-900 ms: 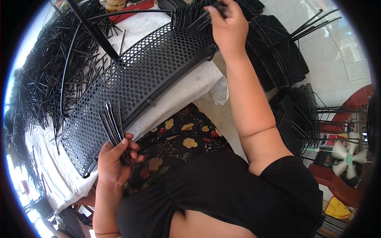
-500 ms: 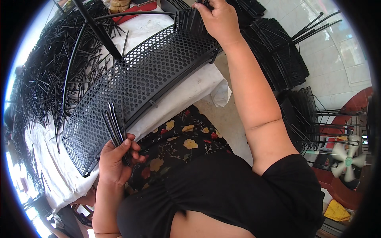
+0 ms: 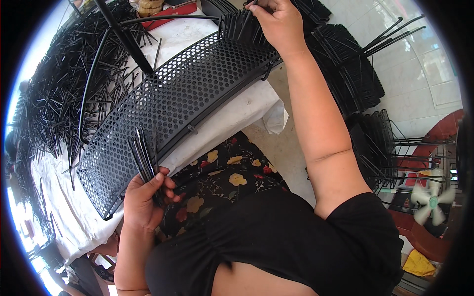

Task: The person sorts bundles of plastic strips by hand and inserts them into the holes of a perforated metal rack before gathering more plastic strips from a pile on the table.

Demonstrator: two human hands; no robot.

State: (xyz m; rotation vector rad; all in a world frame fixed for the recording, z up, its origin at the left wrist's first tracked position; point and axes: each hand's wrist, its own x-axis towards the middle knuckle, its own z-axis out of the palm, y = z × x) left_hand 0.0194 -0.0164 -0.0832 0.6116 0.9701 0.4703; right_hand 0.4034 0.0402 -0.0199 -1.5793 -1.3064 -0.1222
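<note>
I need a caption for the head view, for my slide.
Left hand holding thin black sticks by a perforated black panel, right hand at the dark strips at its far end.

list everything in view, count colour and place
held strips: several, black, in left hand
perforated panel: 1, black, centre
upright strips: many, black, panel's far end
loose strips: many, black, left
rod frame: 1, black, upper left
covering: 1, white, under panel
box: 1, red, top
stacked pieces: many, black, right
fan: 1, pale, lower right
crumpled item: 1, yellow, lower right
floral fabric: 1, dark, lap
shirt: 1, black, bottom
left hand: 1, bare, lower left
right hand: 1, bare, top
</note>
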